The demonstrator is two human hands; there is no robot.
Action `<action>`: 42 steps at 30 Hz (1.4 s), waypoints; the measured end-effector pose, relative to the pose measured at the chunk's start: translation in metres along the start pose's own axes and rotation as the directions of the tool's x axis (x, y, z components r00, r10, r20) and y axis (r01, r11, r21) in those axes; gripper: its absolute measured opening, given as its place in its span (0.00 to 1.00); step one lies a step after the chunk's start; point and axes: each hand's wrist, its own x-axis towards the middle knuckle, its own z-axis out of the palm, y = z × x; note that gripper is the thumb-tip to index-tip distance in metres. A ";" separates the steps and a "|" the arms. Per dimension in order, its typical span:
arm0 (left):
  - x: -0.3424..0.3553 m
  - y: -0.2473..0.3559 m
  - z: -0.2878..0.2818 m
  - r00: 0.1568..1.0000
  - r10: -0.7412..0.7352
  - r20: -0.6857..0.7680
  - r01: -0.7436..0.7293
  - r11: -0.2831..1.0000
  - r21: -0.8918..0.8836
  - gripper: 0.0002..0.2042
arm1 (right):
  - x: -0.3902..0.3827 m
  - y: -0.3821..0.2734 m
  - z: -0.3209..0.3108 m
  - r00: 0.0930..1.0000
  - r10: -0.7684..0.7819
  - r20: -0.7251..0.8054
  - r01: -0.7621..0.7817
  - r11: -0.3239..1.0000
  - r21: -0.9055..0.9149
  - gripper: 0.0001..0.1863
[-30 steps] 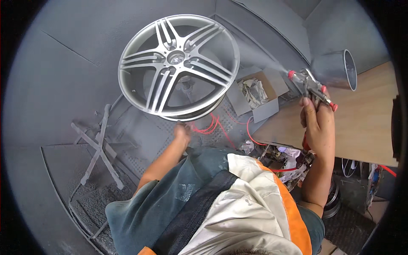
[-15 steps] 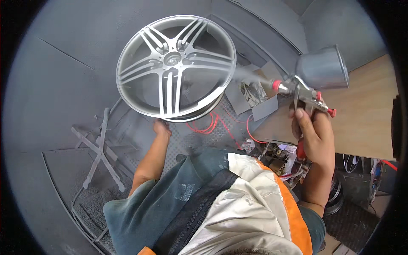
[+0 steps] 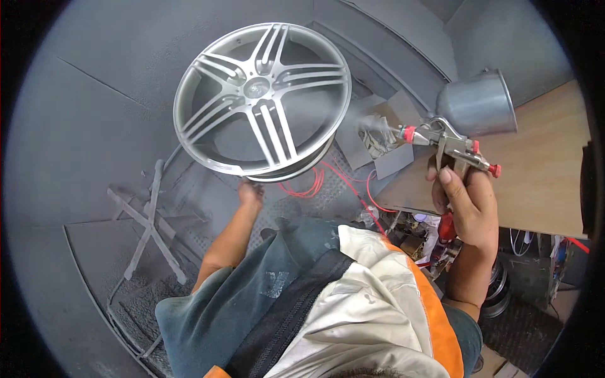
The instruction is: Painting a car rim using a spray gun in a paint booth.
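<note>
My right hand (image 3: pixel 465 201) is closed around the handle of a spray gun (image 3: pixel 449 143), with a grey metal cup (image 3: pixel 480 102) on top and red rings and knobs. Its nozzle points left at a silver alloy wheel (image 3: pixel 270 131) with split spokes, and a faint mist hangs between them. The wheel is raised above the floor with its face up and tilted; what carries it is hidden. My left hand (image 3: pixel 251 192) is at the wheel's near edge, fingers mostly hidden beneath the rim, so their grip cannot be made out.
An open cardboard box (image 3: pixel 394 165) with crumpled material stands behind the gun. A red hose (image 3: pixel 309 189) lies coiled on the patterned floor. At left is a grey cross-shaped stand (image 3: pixel 150 223). A wooden board (image 3: pixel 548 170) lies at right, with clutter below it.
The wheel has turned clockwise, its bright rim patch moving from lower right to lower left. My left hand shifted slightly right and down. The spray mist looks thinner, and the gun has barely moved.
</note>
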 end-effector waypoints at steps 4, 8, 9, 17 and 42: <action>0.069 0.031 -0.045 0.999 0.042 -0.021 -0.044 0.996 -0.080 0.11 | 0.014 0.003 -0.002 0.998 -0.049 -0.044 0.046 0.997 -0.068 0.08; 0.078 0.046 -0.041 0.981 0.158 -0.110 -0.180 0.956 -0.233 0.13 | 0.023 0.013 -0.004 0.950 -0.132 -0.282 0.072 0.974 -0.216 0.09; 0.072 0.052 -0.038 0.973 0.190 -0.129 -0.218 0.939 -0.264 0.14 | 0.023 0.012 -0.004 0.949 -0.126 -0.288 0.061 0.973 -0.223 0.09; -0.019 -0.017 0.002 0.994 -0.089 0.067 0.094 0.993 -0.073 0.19 | 0.003 -0.003 0.004 0.999 -0.016 -0.047 0.013 0.998 -0.061 0.07; 0.065 0.068 -0.041 0.976 0.183 -0.118 -0.154 0.963 0.220 0.07 | 0.039 0.024 0.005 0.965 -0.149 -0.215 0.111 0.978 -0.179 0.12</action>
